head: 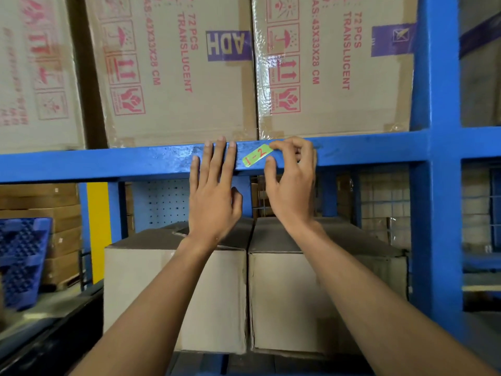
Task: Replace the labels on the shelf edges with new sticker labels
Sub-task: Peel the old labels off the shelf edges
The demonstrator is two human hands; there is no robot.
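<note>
The right hand [291, 180] pinches the green label [257, 155] by its right end against the blue shelf edge [108, 164]; the left hand [214, 185], fingers straight, braces just left. Probably mid-placement or mid-peel; next comes levelling and pressing, or lifting away.

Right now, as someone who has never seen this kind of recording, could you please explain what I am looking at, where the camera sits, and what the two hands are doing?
There is no machine here: the single picture comes from a wide-angle camera worn on a person's head, looking forward and down at their own bare arms. They stand before a blue metal rack. The left hand lies flat, fingers straight, against the front of the horizontal shelf beam. The right hand pinches the right end of a green sticker label with red handwriting that seems to read "1-2"; the label sits tilted on the beam, and whether it is going on or coming off cannot be told. Large printed cardboard cartons stand on the shelf above; two plain boxes sit side by side below.
</note>
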